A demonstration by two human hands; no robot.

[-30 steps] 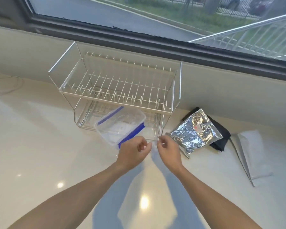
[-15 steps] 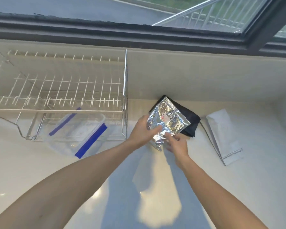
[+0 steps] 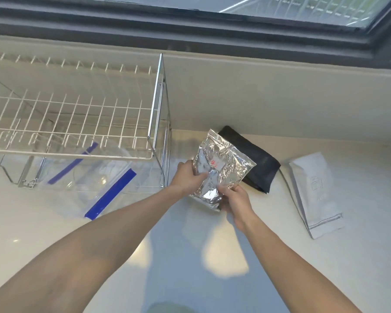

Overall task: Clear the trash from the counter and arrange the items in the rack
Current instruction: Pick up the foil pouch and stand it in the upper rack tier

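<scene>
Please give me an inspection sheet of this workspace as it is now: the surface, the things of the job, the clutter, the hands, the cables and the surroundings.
Surface: pale glossy counter, with light reflections.
Job's things: wire rack, upper tier bare; clear container with blue clips half inside the lower tier; foil bag held up.
Clutter: black pouch behind the foil bag; white pouch lying flat, apart.
Hands: left hand and right hand both grip the foil bag.
Cables: thin dark cord between the pouches.
Surroundings: window frame above a pale wall.
</scene>
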